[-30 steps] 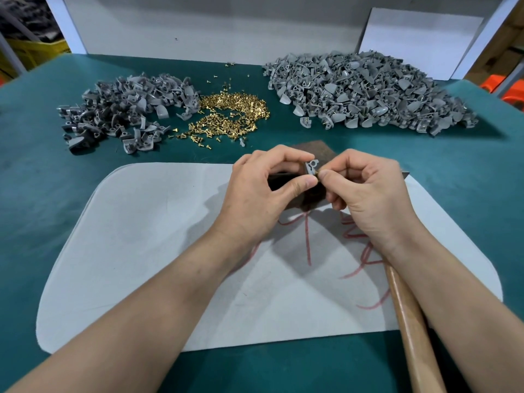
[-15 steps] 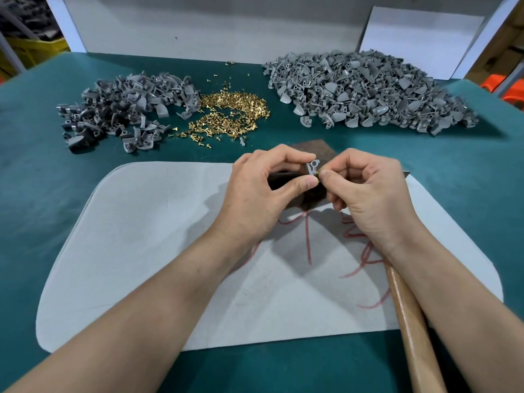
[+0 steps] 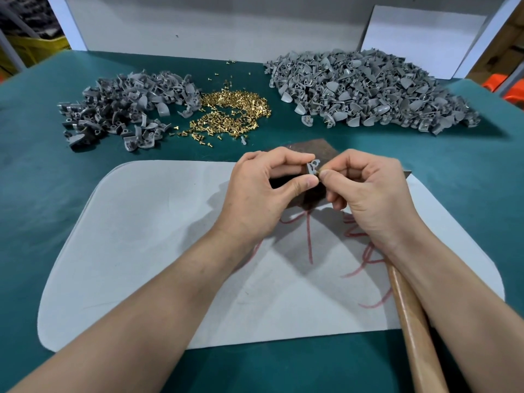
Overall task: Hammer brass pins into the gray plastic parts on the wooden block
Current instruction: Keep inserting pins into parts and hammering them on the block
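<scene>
Can't see most of wooden block [image 3: 312,147], covered by left hand [image 3: 263,188] and right hand [image 3: 368,194]. Can't tell whether tiny brass pin [image 3: 319,173] pinched by right hand sits in gray part [image 3: 312,167]. Loses hammer handle [image 3: 411,321] at bottom edge, head hidden.

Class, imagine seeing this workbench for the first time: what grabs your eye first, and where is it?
Centre stage, above a dark wooden block, the left hand pinches a small gray plastic part while the right hand holds what looks like a small brass pin to it. Behind, on the green table, a glittering heap of brass pins lies between a small mound of gray plastic parts and a larger mound to its right.
</scene>
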`<state>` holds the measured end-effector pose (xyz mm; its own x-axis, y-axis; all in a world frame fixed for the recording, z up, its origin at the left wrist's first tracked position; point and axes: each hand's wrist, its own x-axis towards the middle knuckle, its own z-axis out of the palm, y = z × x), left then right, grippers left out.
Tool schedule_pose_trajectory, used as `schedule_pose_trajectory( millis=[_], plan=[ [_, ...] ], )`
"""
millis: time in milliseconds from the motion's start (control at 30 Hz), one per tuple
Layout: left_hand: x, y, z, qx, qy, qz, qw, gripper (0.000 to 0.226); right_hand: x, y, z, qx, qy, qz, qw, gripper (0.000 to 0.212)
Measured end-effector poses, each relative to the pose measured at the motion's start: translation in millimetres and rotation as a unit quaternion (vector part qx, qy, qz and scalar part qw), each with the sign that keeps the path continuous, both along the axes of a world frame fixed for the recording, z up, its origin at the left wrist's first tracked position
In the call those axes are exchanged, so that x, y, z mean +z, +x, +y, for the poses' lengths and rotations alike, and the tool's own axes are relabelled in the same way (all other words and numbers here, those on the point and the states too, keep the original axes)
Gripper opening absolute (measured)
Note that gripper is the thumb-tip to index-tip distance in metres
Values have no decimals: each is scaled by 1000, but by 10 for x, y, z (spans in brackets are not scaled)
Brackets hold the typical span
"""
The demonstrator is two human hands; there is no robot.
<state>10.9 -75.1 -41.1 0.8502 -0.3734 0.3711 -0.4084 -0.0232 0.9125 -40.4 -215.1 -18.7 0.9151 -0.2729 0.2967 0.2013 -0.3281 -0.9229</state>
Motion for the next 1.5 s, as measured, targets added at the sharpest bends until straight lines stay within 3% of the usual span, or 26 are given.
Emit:
schedule_pose_trajectory(
  millis=[533, 800, 967, 1067, 1167, 1233, 1333, 1400, 1500],
  plan=[
    [32, -7, -7, -15, -6, 18, 1000, 24, -12, 17, -1, 4, 15, 6, 1000, 21],
    [41, -3, -10, -15, 2, -1, 1000, 24, -8, 33, -28, 11, 116, 40, 992, 33],
    [34, 5, -1, -21, -2, 8, 1000, 24, -14, 36, -28, 12, 112, 46, 993, 33],
    [39, 17, 6, -14, 20, -4, 1000, 24, 19, 9, -38, -40, 46, 15, 998, 24],
    [26, 15, 16, -1, 33, -12, 999, 22, 78, -8, -181, -215, -171, -28, 961, 18],
    [8, 12, 10, -3, 9, 7, 1000, 22, 130, -24, -345, -302, -278, 54, 910, 20],
    [-7, 3, -2, 19, -10, 19, 1000, 23, 158, -71, -472, -268, -343, 308, 846, 43],
    [-5, -4, -3, 26, -8, 15, 1000, 22, 135, -96, -463, -240, -349, 344, 838, 47],
    [-17, 1, 9, 33, -5, -1, 999, 23, 164, -108, -465, -245, -307, 342, 854, 39]
  ],
)
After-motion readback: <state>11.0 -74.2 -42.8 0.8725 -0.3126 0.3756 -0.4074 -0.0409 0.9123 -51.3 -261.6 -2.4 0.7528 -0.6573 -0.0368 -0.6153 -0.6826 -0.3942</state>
